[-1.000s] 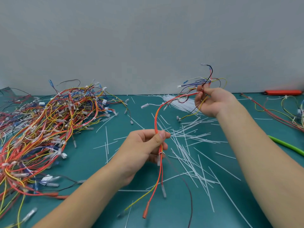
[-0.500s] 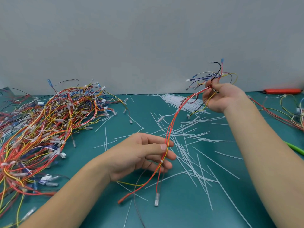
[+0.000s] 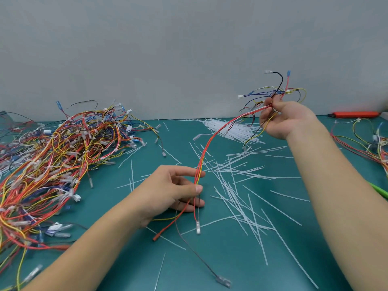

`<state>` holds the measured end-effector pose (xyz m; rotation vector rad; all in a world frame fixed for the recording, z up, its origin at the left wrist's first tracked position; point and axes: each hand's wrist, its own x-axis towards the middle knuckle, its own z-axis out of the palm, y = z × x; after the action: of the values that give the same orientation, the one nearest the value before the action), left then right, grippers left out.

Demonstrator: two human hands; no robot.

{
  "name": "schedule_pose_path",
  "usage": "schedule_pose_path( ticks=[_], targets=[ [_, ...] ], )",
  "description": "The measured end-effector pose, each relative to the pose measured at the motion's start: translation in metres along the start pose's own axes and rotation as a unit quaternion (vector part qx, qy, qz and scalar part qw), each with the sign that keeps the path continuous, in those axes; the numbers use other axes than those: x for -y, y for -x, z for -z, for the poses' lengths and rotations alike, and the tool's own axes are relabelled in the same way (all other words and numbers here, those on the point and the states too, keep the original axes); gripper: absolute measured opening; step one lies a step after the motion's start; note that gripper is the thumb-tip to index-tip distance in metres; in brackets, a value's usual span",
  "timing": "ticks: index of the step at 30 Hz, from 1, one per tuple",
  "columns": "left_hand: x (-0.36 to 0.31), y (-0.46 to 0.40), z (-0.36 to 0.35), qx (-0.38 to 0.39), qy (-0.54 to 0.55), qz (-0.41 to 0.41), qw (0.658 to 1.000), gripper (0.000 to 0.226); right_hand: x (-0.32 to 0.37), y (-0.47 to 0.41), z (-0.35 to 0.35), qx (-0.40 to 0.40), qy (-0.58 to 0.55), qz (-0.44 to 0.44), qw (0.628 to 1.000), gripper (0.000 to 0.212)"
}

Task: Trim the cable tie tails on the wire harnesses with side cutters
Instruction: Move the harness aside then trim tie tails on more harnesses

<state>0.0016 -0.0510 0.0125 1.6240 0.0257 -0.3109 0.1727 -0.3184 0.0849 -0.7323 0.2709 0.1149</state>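
Observation:
One wire harness (image 3: 206, 147) of red, orange and yellow wires stretches between my hands above the teal mat (image 3: 210, 259). My right hand (image 3: 283, 119) grips its upper end, with the branch wires and connectors fanning out above the fingers. My left hand (image 3: 174, 191) sits low over the mat, fingers nearly straight, and lightly pinches the lower part between thumb and fingers. The harness's loose ends trail onto the mat below this hand. No side cutters are in either hand.
A big pile of harnesses (image 3: 52, 164) covers the mat's left side, and more harnesses (image 3: 373, 143) lie at the right edge. Cut white tie tails (image 3: 233, 185) litter the middle, with a bundle of white ties (image 3: 233, 128) behind. An orange tool (image 3: 354, 114) lies by the wall and a green object (image 3: 381, 190) pokes out beside my right forearm.
My right hand lifted the harness's upper end up and to the right. My left hand loosened from a closed grip to nearly straight fingers, and the harness slid through it.

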Motion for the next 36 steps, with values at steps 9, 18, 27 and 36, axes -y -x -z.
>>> schedule_pose_path(
  ticks=[9,18,27,36],
  targets=[
    [0.001,-0.003,0.002,-0.055,-0.023,-0.012,0.998,0.018,-0.005,0.002,-0.003,0.008,0.008,-0.007,1.000,0.005],
    [-0.009,0.007,0.003,0.114,-0.017,-0.031,0.993,0.038,-0.009,0.006,-0.007,0.070,0.057,-0.009,0.996,0.023],
    [-0.017,0.005,0.009,0.090,0.065,-0.012,0.994,0.047,-0.010,0.027,-0.023,0.186,0.199,-0.032,0.962,0.023],
    [-0.013,0.001,0.003,-0.074,-0.042,-0.097,0.992,0.029,-0.022,0.040,-0.036,0.229,0.403,0.041,0.885,0.006]
  ],
)
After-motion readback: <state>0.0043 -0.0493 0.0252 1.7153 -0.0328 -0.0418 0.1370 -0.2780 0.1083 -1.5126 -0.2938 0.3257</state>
